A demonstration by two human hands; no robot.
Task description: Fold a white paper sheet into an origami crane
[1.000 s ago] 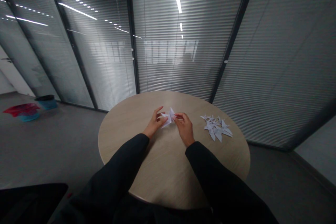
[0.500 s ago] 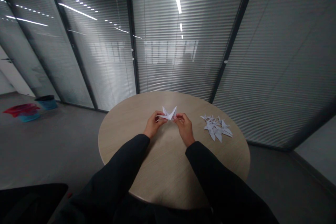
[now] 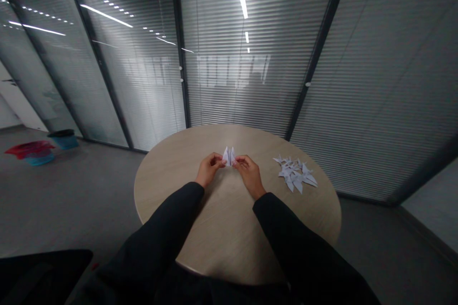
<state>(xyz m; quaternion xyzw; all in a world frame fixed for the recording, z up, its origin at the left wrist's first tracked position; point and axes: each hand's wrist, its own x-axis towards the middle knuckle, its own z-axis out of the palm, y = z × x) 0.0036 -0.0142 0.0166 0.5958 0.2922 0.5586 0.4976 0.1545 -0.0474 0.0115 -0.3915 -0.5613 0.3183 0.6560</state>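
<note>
**Where are your hands?**

Your left hand point(image 3: 210, 169) and right hand point(image 3: 250, 176) sit close together above the round wooden table point(image 3: 229, 228), toward its far edge.

**What's your grip on?**

Both hands are nearly closed, pinching opposite sides of a narrow folded white paper piece point(image 3: 228, 156), which stands between them at the frame's centre.

**What's nearby?**

To the right of your right hand, a heap of paper cranes point(image 3: 295, 174) lies on the table, well apart from your hands.
</note>
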